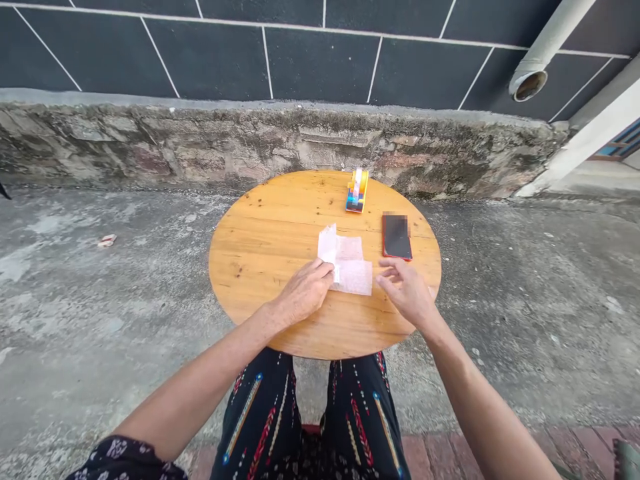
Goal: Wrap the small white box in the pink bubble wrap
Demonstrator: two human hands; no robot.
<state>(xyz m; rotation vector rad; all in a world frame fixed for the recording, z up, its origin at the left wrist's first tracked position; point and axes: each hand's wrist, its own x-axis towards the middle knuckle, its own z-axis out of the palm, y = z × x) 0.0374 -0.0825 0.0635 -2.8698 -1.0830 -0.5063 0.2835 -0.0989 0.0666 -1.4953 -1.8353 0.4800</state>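
Note:
A small round wooden table [260, 247] stands in front of my knees. On it lies a pale pink, thin paper sheet [347, 261], partly folded, with one corner lifted at the left. My left hand [305, 290] rests on the table with its fingertips pinched on the sheet's left edge. My right hand [407, 290] hovers just right of the sheet, fingers loosely spread and holding nothing, close to a dark phone [397, 237] in a red case.
A small colourful box [357, 190] stands near the table's far edge. Behind the table runs a low rough stone ledge [200, 143] under dark wall tiles. A white drain pipe [543, 53] hangs at upper right. Bare concrete floor surrounds the table.

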